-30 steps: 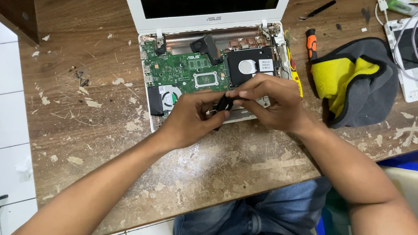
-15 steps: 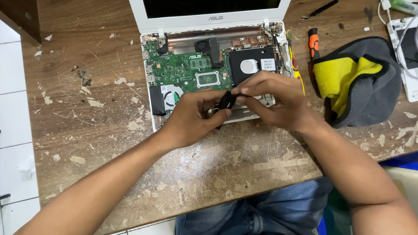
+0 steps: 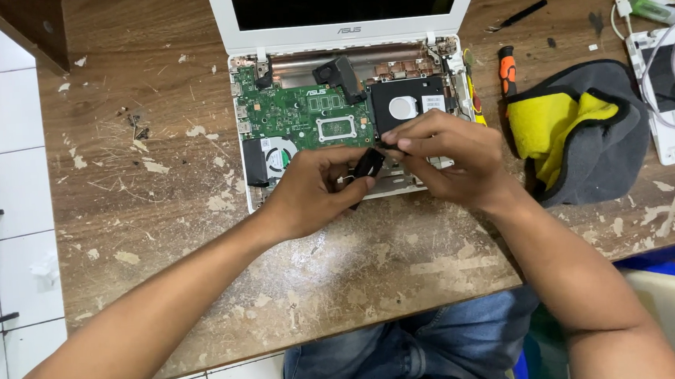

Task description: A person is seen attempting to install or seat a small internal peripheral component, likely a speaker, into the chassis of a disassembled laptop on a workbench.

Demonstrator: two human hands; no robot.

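On the scarred wooden table [image 3: 160, 224] I saw the opened laptop [image 3: 333, 112]; my left hand [image 3: 318, 191] and right hand [image 3: 449, 155] both pinched a small black part [image 3: 367, 164] above its front edge.

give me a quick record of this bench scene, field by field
left hand: left hand pinches a small black part over the front edge of the laptop
right hand: right hand grips the same part from the other side
laptop: white laptop, screen up, bottom case open
inside: green circuit board, round fan, black drive
right of laptop: orange-handled screwdriver, grey and yellow cloth
surface: worn wooden table with chipped paint
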